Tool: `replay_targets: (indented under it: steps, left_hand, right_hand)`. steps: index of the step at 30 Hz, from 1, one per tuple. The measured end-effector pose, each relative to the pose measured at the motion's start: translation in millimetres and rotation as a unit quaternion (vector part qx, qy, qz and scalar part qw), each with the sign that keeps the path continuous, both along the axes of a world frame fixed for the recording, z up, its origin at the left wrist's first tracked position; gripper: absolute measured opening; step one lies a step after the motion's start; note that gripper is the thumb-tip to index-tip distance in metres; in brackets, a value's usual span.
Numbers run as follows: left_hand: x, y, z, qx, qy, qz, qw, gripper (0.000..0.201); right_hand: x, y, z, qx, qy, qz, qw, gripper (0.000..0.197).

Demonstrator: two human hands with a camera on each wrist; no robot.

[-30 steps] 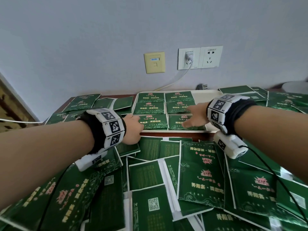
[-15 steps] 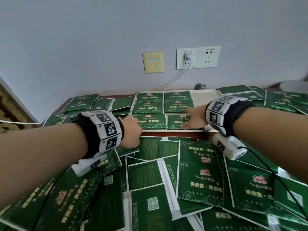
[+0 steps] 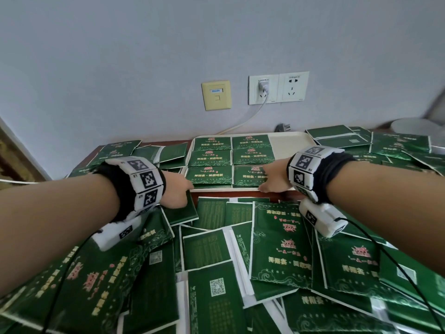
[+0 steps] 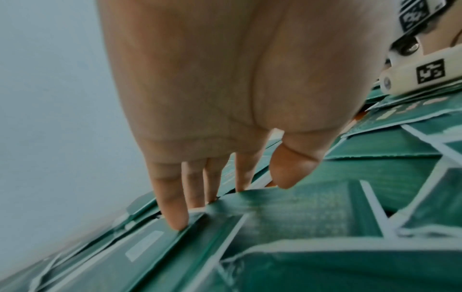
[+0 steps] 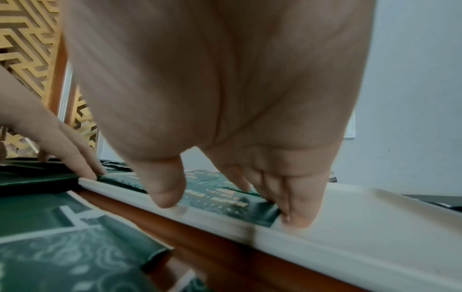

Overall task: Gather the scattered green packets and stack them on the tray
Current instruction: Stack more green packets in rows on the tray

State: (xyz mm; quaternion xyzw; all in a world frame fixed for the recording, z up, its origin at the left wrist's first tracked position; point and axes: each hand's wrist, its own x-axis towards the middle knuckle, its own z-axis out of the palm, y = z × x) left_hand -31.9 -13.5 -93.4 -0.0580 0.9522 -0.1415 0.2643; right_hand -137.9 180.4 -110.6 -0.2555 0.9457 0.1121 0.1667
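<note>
The left hand [image 3: 177, 192], fingers straight, touches loose flat green foil packets [image 4: 287, 213] at nine o'clock. The right hand [image 3: 274, 177], fingers spread straight, presses stacked packets [image 3: 248, 175] on the cream plastic tray [image 3: 289, 141].

- Head view looked forward and down across the table [image 3: 144, 144] toward the wall.
- Left wrist view looked along the palm, very near the fingers [image 4: 175, 207].
- Right wrist view faced leftward over the tray [image 5: 375, 227] rim; head view shared it.
</note>
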Motion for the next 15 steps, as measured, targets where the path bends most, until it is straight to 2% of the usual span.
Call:
replay_targets:
  steps: [3, 10, 15]
  left_hand:
    - [6.5, -7.6, 2.1, -0.009, -0.005, 0.022, 1.000, 0.053]
    - [9.4, -17.8, 1.3, -0.087, 0.014, 0.010, 0.996, 0.033]
    - [6.6, -14.6, -2.2, -0.072, 0.064, -0.027, 0.995, 0.035]
  right_hand:
    - [4.7, -2.1, 3.3, 0.000, 0.005, 0.004, 1.000, 0.059]
    - [14.0, -8.5, 2.0, -0.005, 0.004, 0.003, 1.000, 0.065]
    - [18.6, -10.8, 3.2, 0.004, -0.009, 0.010, 1.000, 0.065]
